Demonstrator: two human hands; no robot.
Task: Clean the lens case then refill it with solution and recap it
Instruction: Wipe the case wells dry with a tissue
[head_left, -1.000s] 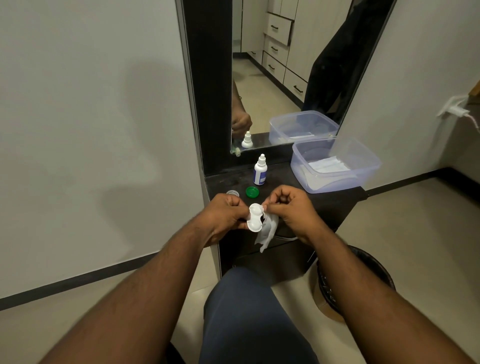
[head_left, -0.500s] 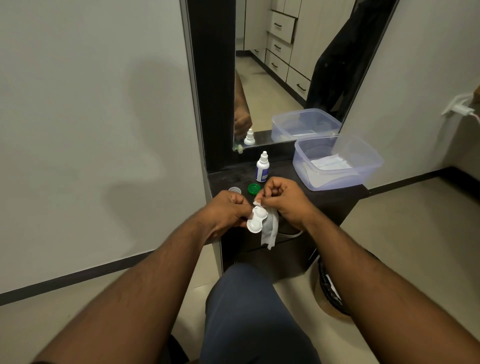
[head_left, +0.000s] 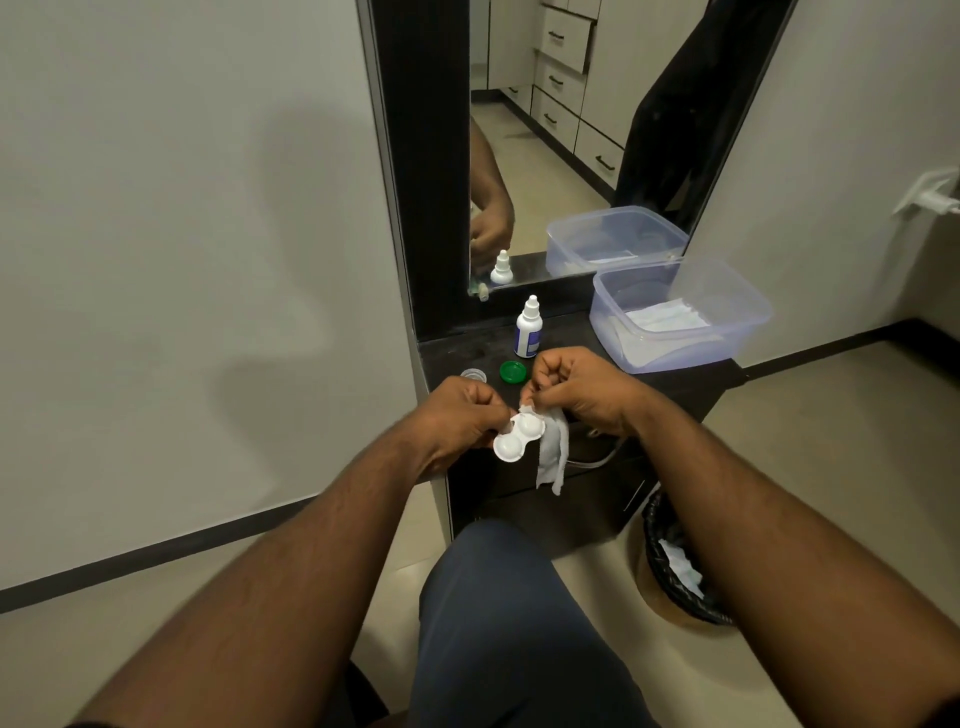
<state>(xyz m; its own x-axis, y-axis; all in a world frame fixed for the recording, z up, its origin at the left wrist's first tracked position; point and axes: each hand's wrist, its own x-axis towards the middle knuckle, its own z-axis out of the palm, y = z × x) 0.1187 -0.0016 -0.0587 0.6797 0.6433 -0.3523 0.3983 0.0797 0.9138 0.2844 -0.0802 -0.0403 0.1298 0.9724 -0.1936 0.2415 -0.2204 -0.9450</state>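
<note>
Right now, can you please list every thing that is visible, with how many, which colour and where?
lens case: 1, white, open, held before the counter
tissue: 1, white, hanging from the right hand
green cap: 1, green, on the counter
clear cap: 1, clear, left of the green cap
solution bottle: 1, white, upright by the mirror
container: 1, clear, counter right
counter: 1, black
mirror: 1, behind the counter
bin: 1, black, floor right
left hand: holds the lens case
right hand: pinches the tissue
</note>
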